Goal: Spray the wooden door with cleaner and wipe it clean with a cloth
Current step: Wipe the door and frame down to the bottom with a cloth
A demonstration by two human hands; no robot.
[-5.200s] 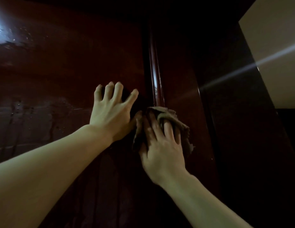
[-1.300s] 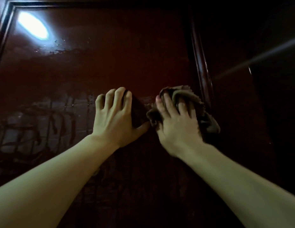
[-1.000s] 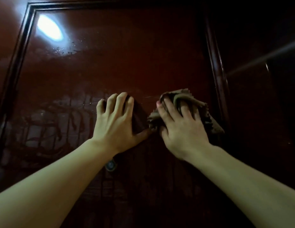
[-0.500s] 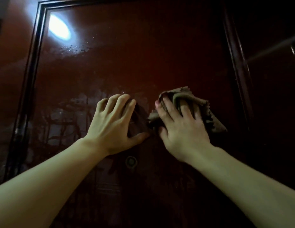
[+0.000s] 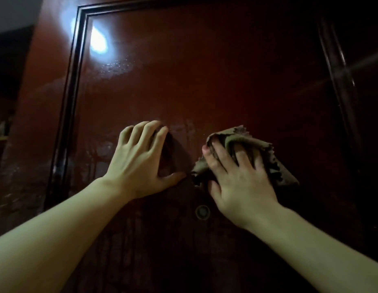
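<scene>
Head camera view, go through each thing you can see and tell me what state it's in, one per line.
wooden door: glossy, with droplets under the light glare near its top left.
cloth: bunched, pressed against the door.
right hand: fingers curled into the cloth, pressing it on the door.
left hand: bare, fingers spread, braced on the door.
peephole: uncovered, below the hands.

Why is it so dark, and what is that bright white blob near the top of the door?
Head view: dim overall, corners nearly black. The blob is glare, a light reflected off the glossy wooden door; droplets glint just below it. The left hand casts a shadow on the panel; the right hand and cloth are lit and fairly sharp. The wide lens bows the frame moulding.
</scene>
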